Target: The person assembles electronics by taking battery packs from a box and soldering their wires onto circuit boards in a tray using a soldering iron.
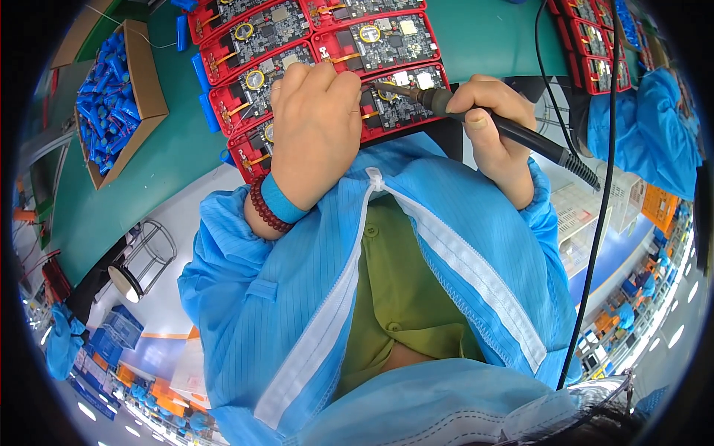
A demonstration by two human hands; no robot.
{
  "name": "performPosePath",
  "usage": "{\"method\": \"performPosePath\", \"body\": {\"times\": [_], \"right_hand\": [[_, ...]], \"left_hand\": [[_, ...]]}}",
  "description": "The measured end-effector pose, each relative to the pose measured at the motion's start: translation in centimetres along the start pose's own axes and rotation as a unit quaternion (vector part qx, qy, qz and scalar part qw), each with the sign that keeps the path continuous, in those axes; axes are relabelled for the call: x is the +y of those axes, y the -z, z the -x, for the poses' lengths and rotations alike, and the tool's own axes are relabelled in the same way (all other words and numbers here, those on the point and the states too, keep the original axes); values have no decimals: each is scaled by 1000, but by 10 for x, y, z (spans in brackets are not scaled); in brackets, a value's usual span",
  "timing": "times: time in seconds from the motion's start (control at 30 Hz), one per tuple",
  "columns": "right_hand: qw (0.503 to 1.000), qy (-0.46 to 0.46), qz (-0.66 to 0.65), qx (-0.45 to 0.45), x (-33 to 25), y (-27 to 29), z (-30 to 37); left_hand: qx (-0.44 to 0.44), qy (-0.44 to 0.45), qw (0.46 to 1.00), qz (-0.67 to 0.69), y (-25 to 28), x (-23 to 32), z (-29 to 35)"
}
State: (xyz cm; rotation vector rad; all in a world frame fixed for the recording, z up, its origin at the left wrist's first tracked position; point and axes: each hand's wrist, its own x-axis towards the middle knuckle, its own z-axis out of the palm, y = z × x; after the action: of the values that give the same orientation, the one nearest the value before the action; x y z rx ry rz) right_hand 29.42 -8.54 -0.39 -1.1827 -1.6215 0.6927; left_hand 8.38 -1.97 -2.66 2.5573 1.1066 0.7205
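Observation:
My right hand (500, 123) is closed around the dark handle of a soldering iron (543, 145). The iron's metal tip points left, over a circuit board (405, 110) in a red plastic housing at the near edge of the array. My left hand (316, 126) lies across the neighbouring housings, its fingers curled down close to the tip. Whatever those fingers hold is hidden beneath them. Several red housings (260, 33) sit in rows, each with a dark board, a yellow-ringed round cell and an orange flex strip.
A cardboard box (149, 82) full of blue-wrapped cells (108, 104) stands left on the green table (175, 141). Loose blue cells (204, 82) lie beside the housings. A black cable (601, 215) hangs at right, near more red housings (595, 44) and another person's blue sleeve (639, 111). A stool (126, 281) stands lower left.

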Motion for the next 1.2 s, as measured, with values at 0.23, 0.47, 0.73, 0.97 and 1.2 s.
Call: {"method": "performPosePath", "body": {"times": [0.23, 0.47, 0.73, 0.97, 1.2], "right_hand": [[993, 29, -68, 92, 4, 1, 7], [989, 30, -109, 91, 4, 2, 4], [992, 76, -64, 78, 9, -2, -25], [988, 70, -80, 113, 11, -7, -48], [985, 75, -68, 137, 21, 16, -40]], "left_hand": [[-2, 3, 1000, 3, -1, 0, 1], [-2, 8, 1000, 6, -2, 3, 1], [7, 7, 1000, 19, -1, -2, -4], [32, -8, 998, 62, 1, -14, 2], [222, 45, 971, -83, 95, -49, 12]]}}
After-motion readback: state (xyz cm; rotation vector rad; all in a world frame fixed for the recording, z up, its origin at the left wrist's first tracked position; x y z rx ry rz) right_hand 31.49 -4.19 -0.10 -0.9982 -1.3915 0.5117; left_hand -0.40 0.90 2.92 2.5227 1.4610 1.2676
